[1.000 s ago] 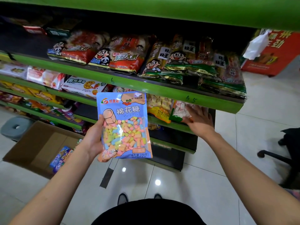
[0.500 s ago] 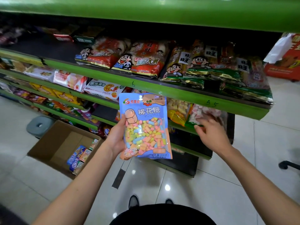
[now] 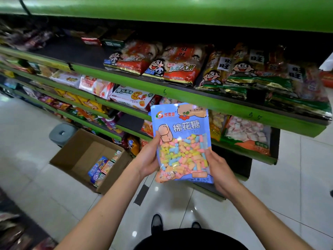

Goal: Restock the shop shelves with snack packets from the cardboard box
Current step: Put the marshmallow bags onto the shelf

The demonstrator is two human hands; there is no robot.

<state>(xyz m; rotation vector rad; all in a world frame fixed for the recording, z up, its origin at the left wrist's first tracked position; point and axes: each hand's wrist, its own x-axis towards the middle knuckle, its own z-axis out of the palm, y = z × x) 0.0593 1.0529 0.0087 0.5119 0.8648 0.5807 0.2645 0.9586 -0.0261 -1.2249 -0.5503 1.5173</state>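
Held packet: a blue plastic bag of pastel marshmallows (image 3: 182,143), upright with its printed front toward the person, in the air in front of the green metal shelving (image 3: 180,95), level with the third shelf from the top.
Left hand (image 3: 148,159): grips the packet's left edge; the thumb lies over the front near the printed marshmallow, the fingers are hidden behind the bag.
Right hand (image 3: 219,168): holds the lower right edge of the packet; the thumb sits along the front margin, the palm and fingers cup the side and back.
Cardboard box (image 3: 75,156): a brown open carton on the white tiled floor (image 3: 27,159), left of the hands and just beside the lowest shelves; a few colourful snack packets (image 3: 102,168) stand on edge in its near right corner.
Upper shelf: red rice cracker bags (image 3: 173,65) with cartoon faces lie at centre, green and gold bags (image 3: 252,76) of the same brand to the right; the left part is bare dark board.
Shelf behind the packet: a bag of pink and white marshmallows (image 3: 246,132) lies to the right, a white biscuit bag (image 3: 131,97) to the left.
Grey plastic stool (image 3: 62,133): stands on the floor, touching or just behind the box's far corner.
Price marks: handwritten figures on the green shelf edge.
Feet: two dark shoes (image 3: 156,222) on the tiles, below the packet.
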